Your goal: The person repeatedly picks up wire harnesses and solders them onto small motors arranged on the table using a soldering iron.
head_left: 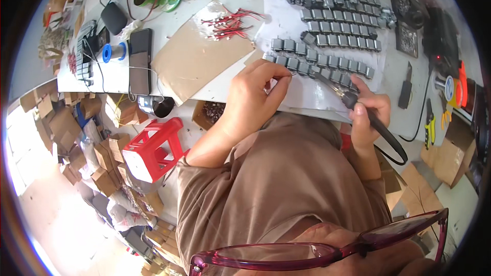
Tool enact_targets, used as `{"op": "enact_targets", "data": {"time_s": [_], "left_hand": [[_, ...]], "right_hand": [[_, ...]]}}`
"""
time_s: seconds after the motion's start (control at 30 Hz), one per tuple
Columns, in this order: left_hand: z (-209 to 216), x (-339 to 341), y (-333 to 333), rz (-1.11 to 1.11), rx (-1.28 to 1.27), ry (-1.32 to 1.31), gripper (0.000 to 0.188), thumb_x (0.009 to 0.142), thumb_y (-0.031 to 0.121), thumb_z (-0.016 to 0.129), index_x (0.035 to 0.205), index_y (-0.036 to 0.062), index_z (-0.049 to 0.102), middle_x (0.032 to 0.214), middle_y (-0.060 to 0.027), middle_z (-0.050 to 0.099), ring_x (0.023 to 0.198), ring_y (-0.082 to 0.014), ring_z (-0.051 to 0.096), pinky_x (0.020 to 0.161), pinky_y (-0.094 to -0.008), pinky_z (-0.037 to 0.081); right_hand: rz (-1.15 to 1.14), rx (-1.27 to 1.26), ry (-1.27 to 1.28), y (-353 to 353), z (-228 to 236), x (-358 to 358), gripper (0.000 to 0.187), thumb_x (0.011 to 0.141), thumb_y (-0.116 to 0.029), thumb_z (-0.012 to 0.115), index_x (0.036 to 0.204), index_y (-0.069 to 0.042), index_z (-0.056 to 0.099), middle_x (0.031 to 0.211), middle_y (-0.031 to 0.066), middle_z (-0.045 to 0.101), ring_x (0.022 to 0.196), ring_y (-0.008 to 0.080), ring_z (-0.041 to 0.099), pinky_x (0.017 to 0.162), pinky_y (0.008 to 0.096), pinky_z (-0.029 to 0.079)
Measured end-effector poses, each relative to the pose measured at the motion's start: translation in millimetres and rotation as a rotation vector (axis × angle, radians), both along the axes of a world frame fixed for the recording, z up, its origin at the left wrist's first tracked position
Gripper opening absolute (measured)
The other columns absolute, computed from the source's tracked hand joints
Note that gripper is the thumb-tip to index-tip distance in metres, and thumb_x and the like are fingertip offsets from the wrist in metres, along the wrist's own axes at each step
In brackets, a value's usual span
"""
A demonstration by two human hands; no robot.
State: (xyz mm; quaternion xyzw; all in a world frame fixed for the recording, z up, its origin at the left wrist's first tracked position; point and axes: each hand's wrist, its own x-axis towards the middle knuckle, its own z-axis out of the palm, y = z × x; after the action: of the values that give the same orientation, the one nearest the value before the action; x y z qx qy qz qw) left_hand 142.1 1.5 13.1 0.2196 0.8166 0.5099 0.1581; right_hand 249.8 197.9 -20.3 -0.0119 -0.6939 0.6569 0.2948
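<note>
Step, judged: soldering | Grey metal parts [292, 64]: rows on white paper [307, 93], near row just beyond hands | Left hand [254, 91]: pinched narrow, contents unclear | Right hand [378, 105]: gripping soldering iron [350, 100] | Next, likely: steady tip placement needed

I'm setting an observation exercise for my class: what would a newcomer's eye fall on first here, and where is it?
Probably the rows of small grey metal parts on the white sheet, upper right of centre. Below them, the right hand holds a black-handled tool. The bright red stool, left of centre, and the purple-framed glasses near the bottom edge also stand out.
</note>
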Motion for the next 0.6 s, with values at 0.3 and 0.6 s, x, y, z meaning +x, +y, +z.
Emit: {"op": "enact_targets", "data": {"time_s": [0.3, 0.6], "left_hand": [[-23, 8, 15, 0.107, -0.092, 0.475, 0.011, 0.066, 0.002, 0.066, 0.075, 0.0063, 0.061, 0.088, -0.0053, 0.056, 0.098, -0.0279, 0.045, 0.087, -0.0384, 0.035], [-30, 7, 15, 0.124, -0.048, 0.466, 0.011, 0.063, 0.003, 0.066, 0.072, 0.0061, 0.061, 0.089, -0.0056, 0.056, 0.1, -0.0296, 0.045, 0.088, -0.04, 0.036]], "right_hand": [[-0.01, -0.023, -0.042, -3, -5, 4, 0.012, 0.078, -0.003, 0.057, 0.082, -0.001, 0.045, 0.074, 0.0047, 0.047, 0.081, 0.0223, 0.056, 0.093, 0.0501, 0.04], [0.02, -0.026, -0.079, -8, -5, 4, 0.013, 0.078, -0.003, 0.058, 0.083, -0.001, 0.046, 0.079, 0.0063, 0.049, 0.097, 0.0309, 0.055, 0.091, 0.0453, 0.041]]}}
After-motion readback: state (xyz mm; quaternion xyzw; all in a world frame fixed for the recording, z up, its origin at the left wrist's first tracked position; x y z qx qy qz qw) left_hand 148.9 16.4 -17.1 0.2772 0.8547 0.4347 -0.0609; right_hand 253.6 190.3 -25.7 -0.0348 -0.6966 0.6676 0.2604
